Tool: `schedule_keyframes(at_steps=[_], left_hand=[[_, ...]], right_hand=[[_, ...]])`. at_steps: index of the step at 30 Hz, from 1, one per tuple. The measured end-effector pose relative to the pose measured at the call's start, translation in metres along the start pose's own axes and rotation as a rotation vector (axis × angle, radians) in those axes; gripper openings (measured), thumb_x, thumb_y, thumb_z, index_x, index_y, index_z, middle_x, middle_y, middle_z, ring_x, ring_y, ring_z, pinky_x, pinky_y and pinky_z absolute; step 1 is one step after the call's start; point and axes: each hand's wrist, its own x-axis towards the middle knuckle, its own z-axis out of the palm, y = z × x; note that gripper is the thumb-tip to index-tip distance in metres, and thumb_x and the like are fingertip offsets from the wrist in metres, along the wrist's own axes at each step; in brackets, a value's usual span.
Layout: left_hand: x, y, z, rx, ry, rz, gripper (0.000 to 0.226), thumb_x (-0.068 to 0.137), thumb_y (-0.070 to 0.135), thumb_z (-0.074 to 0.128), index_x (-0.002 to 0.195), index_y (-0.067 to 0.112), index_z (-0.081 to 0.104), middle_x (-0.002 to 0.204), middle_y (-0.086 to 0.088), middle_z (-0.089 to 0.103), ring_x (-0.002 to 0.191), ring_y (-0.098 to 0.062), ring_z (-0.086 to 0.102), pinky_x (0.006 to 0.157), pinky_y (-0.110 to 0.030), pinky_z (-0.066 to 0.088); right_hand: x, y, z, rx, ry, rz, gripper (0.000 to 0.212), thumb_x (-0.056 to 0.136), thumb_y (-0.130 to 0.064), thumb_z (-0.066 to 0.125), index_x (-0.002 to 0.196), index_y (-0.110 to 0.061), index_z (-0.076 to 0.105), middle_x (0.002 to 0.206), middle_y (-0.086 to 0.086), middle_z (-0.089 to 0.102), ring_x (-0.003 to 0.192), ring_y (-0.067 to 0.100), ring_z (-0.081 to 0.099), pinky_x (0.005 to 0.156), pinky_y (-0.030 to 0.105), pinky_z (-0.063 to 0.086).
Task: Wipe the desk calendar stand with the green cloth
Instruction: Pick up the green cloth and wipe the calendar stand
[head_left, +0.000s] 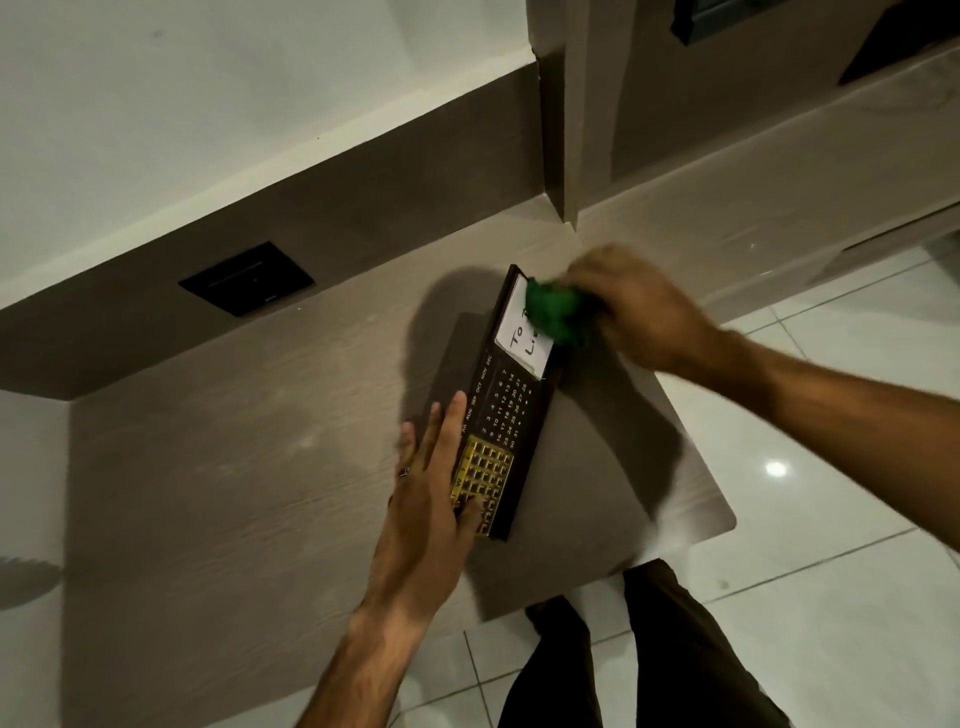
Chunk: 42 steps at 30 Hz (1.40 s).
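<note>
A dark desk calendar stand (506, 402) lies flat on the wooden desk, with a white to-do note at its far end, printed dates in the middle and a gold grid at its near end. My left hand (434, 493) rests flat on the stand's near left side, fingers spread, thumb over the gold grid. My right hand (636, 312) grips a bunched green cloth (553, 309) and presses it onto the white note at the far end. The right hand is blurred.
The wooden desk (249, 467) has a rounded right corner near a white tiled floor (831, 597). A black wall socket plate (247, 278) sits on the back panel. A vertical partition (566, 130) rises behind the stand. My legs show below the desk edge.
</note>
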Motion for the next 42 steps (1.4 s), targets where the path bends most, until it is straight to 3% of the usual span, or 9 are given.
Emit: schedule_keyframes(at_steps=[6, 10, 13, 18, 23, 27, 30, 38, 42], left_hand=[[0.003, -0.004, 0.004, 0.036, 0.002, 0.001, 0.113, 0.092, 0.010, 0.065, 0.135, 0.071, -0.020, 0.164, 0.020, -0.001, 0.153, -0.017, -0.013, 0.119, -0.047, 0.002], [0.006, -0.006, 0.005, 0.048, -0.010, -0.024, 0.118, 0.090, 0.006, 0.066, 0.134, 0.071, -0.022, 0.163, 0.020, -0.001, 0.152, -0.016, -0.015, 0.118, -0.047, 0.001], [0.008, -0.005, 0.005, 0.047, -0.005, -0.012, 0.120, 0.089, 0.003, 0.066, 0.133, 0.072, -0.022, 0.161, 0.021, -0.002, 0.150, -0.013, -0.016, 0.116, -0.045, 0.001], [0.009, -0.001, 0.007, 0.017, 0.016, 0.011, 0.119, 0.089, 0.001, 0.066, 0.135, 0.068, -0.022, 0.158, 0.023, -0.002, 0.150, -0.014, -0.011, 0.116, -0.046, 0.002], [0.007, -0.003, 0.009, 0.009, 0.033, 0.034, 0.111, 0.088, 0.002, 0.067, 0.145, 0.053, -0.014, 0.165, 0.009, 0.009, 0.151, -0.017, -0.009, 0.118, -0.045, 0.003], [0.006, -0.003, 0.010, -0.010, 0.040, 0.041, 0.113, 0.088, 0.001, 0.066, 0.144, 0.058, -0.015, 0.165, 0.013, 0.009, 0.152, -0.016, -0.008, 0.119, -0.045, 0.002], [0.004, -0.001, 0.011, -0.005, 0.039, 0.037, 0.110, 0.089, 0.004, 0.066, 0.147, 0.054, -0.013, 0.163, 0.015, 0.008, 0.154, -0.018, -0.006, 0.121, -0.046, 0.007], [0.004, 0.002, 0.007, 0.046, -0.003, 0.027, 0.105, 0.090, 0.001, 0.065, 0.149, 0.042, -0.011, 0.166, 0.002, 0.007, 0.154, -0.028, -0.002, 0.123, -0.058, 0.017], [0.002, 0.002, 0.010, 0.016, 0.013, 0.027, 0.105, 0.090, 0.001, 0.065, 0.149, 0.042, -0.011, 0.161, 0.011, 0.006, 0.154, -0.026, -0.002, 0.123, -0.053, 0.016]], right_hand=[[-0.079, -0.079, 0.024, 0.127, -0.277, -0.344, 0.039, 0.068, -0.005, 0.084, 0.105, -0.004, 0.073, 0.106, 0.015, 0.073, 0.093, 0.034, 0.065, 0.083, 0.040, 0.052], [-0.072, -0.081, 0.020, 0.093, -0.483, -0.425, 0.044, 0.081, -0.006, 0.069, 0.125, -0.012, 0.062, 0.121, 0.007, 0.066, 0.102, 0.026, 0.052, 0.087, 0.036, 0.044], [-0.037, -0.045, 0.006, 0.159, -0.436, -0.248, 0.041, 0.081, 0.002, 0.066, 0.120, -0.009, 0.064, 0.113, 0.014, 0.064, 0.101, 0.029, 0.056, 0.085, 0.047, 0.050], [-0.005, -0.019, 0.005, 0.106, -0.451, -0.137, 0.042, 0.088, -0.003, 0.061, 0.126, -0.021, 0.059, 0.121, 0.008, 0.057, 0.110, 0.018, 0.049, 0.093, 0.035, 0.048], [0.016, 0.008, -0.001, -0.061, -0.269, 0.074, 0.045, 0.085, -0.008, 0.065, 0.126, -0.025, 0.058, 0.122, 0.011, 0.059, 0.109, 0.026, 0.052, 0.090, 0.040, 0.046], [-0.026, -0.040, 0.019, -0.160, -0.414, -0.260, 0.043, 0.083, -0.030, 0.071, 0.123, -0.022, 0.060, 0.121, 0.004, 0.063, 0.112, 0.025, 0.050, 0.090, 0.041, 0.046], [-0.059, -0.072, 0.026, -0.014, -0.604, -0.484, 0.039, 0.081, -0.016, 0.067, 0.120, -0.021, 0.062, 0.112, 0.001, 0.067, 0.099, 0.023, 0.048, 0.081, 0.042, 0.047], [0.029, 0.023, -0.002, -0.129, -0.404, 0.066, 0.044, 0.088, -0.010, 0.062, 0.128, -0.028, 0.055, 0.124, 0.011, 0.053, 0.101, 0.026, 0.055, 0.080, 0.039, 0.051], [-0.011, -0.021, 0.018, -0.175, -0.353, -0.240, 0.034, 0.086, -0.033, 0.067, 0.117, -0.023, 0.062, 0.118, 0.006, 0.062, 0.109, 0.023, 0.053, 0.091, 0.038, 0.047]])
